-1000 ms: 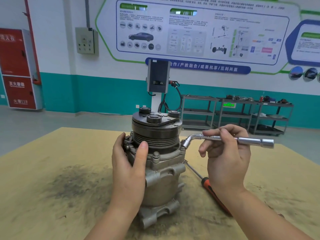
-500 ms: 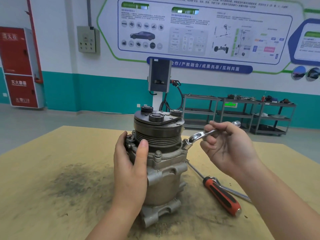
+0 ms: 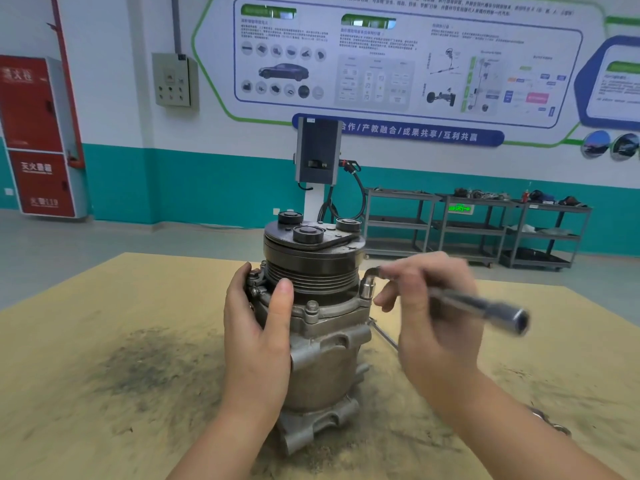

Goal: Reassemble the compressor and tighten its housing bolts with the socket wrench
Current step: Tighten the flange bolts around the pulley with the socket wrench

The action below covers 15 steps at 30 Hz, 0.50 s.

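The compressor (image 3: 320,317) stands upright mid-table (image 3: 104,341), a cast grey metal body under a dark ribbed pulley. At its 3 o'clock flange the L-shaped socket wrench (image 3: 450,299) sits on a housing bolt, chrome handle running out toward 4 o'clock, blurred. The right hand (image 3: 433,306) curls round that handle; the left hand (image 3: 258,341) wraps the housing at 9 o'clock, thumb on the pulley grooves. If the socket sits shallow, a hard pull could slip it off and round the bolt head, or tip the compressor.
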### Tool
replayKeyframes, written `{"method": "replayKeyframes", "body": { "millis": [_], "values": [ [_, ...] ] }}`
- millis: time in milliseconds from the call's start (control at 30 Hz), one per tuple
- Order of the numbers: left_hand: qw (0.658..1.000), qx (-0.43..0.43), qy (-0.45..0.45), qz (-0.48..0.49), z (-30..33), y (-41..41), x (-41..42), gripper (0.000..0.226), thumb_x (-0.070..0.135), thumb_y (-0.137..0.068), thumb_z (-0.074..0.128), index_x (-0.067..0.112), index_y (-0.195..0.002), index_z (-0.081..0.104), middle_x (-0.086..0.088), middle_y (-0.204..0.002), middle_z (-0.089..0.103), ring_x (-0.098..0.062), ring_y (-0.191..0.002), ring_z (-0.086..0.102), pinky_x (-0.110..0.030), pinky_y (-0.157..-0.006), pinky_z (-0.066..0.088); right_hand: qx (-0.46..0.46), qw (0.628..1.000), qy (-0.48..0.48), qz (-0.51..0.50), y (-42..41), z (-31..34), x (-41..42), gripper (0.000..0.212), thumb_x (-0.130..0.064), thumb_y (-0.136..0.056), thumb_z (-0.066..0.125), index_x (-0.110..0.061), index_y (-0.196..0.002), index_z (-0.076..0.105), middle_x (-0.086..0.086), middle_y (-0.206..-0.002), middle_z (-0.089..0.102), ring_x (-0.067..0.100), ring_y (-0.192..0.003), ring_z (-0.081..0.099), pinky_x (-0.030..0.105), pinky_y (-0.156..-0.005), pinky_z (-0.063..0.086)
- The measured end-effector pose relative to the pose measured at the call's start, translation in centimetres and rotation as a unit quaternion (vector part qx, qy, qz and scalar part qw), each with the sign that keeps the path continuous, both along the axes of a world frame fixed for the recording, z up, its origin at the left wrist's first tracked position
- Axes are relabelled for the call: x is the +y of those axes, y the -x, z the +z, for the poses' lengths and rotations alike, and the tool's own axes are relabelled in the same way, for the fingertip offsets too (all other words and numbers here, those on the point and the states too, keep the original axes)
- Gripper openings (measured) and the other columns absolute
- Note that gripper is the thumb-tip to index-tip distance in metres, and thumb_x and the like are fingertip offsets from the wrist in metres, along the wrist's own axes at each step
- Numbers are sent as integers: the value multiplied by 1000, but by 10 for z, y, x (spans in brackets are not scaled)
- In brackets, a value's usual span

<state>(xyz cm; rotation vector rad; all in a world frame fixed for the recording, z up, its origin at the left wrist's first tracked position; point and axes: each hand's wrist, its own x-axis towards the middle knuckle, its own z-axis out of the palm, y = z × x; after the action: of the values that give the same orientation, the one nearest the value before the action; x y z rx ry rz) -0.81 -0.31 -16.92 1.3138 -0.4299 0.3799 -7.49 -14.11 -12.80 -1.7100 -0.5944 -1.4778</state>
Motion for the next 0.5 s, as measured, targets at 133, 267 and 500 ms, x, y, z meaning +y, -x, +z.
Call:
{"method": "replayKeyframes", "body": {
  "millis": [133, 267, 500],
  "values": [
    [1000, -1, -5, -5, 0, 0, 1, 64, 73, -70, 48, 45, -128, 41, 16, -131, 54, 1, -124, 49, -28, -107, 39, 28, 981, 153, -112, 2, 1, 10, 15, -17, -93, 57, -6, -94, 65, 8, -87, 60, 0, -85, 56, 13, -75, 48],
    [998, 21, -56, -36, 6, 2, 9, 105, 79, -58, 58, 39, -149, 24, 12, -145, 45, -5, -132, 45, -35, -114, 33, 53, 980, 149, -121, 8, 13, 13, 12, -11, -90, 60, -9, -95, 70, 1, -91, 66, 8, -83, 62, 21, -73, 51],
    [980, 26, -177, -91, 24, 6, 22, 122, 79, -46, 77, 76, -125, -16, 21, -159, 15, -7, -145, 26, -39, -119, 21, 163, 919, -318, 163, 8, 40, -12, 12, -6, -103, 37, -16, -100, 44, 10, -74, 71, 17, -53, 60, 25, -54, 50]
  ]
}}
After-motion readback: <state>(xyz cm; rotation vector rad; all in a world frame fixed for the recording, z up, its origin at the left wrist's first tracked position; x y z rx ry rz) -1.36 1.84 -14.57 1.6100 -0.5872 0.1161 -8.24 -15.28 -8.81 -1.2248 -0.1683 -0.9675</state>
